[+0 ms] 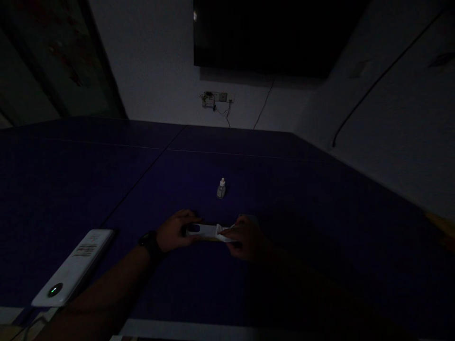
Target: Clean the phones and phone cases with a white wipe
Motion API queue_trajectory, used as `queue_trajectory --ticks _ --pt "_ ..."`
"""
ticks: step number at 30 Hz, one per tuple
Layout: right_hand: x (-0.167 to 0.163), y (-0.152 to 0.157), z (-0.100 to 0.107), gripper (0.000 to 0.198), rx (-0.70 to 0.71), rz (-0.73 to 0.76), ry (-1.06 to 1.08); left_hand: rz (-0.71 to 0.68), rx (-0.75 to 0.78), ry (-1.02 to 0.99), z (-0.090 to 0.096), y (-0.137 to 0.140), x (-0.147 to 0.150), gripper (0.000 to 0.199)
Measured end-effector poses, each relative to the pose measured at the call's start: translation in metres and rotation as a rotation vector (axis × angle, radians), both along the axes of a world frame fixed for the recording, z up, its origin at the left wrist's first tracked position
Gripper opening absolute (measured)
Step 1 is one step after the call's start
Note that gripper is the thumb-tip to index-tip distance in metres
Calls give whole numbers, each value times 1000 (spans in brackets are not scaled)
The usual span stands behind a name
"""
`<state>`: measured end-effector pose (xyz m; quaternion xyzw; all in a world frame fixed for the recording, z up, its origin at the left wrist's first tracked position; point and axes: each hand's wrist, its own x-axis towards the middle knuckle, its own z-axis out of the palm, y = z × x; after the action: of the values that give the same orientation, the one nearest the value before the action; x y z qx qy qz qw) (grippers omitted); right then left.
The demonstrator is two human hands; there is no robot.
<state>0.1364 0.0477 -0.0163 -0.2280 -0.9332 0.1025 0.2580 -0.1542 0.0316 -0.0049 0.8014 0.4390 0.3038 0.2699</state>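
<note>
On the dark purple tabletop lies a phone case [206, 230], pale inside, with a dark camera cutout at its left end. My left hand [177, 230], wearing a black watch, grips that left end between thumb and fingers. A crumpled white tissue [221, 232] is pinched in my right hand [246, 237] and pressed against the inside of the case. My right hand hides much of the case's right end. Just beyond the case, a small clear bottle [221, 190] with a white dropper top stands upright.
A long white device [73, 270] with a round dark button and small green light lies at the left. The purple tabletop [142, 189] reaches back to the wall, where sockets [215, 98] and cables hang below a dark screen [273, 38]. The room is very dim.
</note>
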Motion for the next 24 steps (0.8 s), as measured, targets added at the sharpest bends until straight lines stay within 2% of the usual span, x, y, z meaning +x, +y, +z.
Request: queue_trajectory --ticks 3,5,8,11,18,19,21,23,24 --pt "-5 -5 8 23 -84 -169 165 70 -52 -91 6 -3 3 49" --pt "-11 -3 16 19 -251 -274 205 125 -96 -123 8 -4 5 58" --pt "-19 7 23 24 -578 -370 206 203 -176 -127 8 -4 8 71" --pt "-25 21 20 28 -744 -366 206 261 -224 -84 12 -6 9 69" --pt "-27 33 5 27 -817 -373 179 245 -206 67 15 -7 2 54" --pt "-27 33 5 26 -813 -381 173 238 -177 100 14 -7 1 58" --pt "-27 32 8 25 -800 -395 165 206 -57 191 10 -6 -1 78" --pt "-28 30 10 26 -789 -407 158 133 95 296 7 -5 -2 100" --pt "-29 30 11 27 -784 -415 155 91 152 340 7 -5 -2 104"
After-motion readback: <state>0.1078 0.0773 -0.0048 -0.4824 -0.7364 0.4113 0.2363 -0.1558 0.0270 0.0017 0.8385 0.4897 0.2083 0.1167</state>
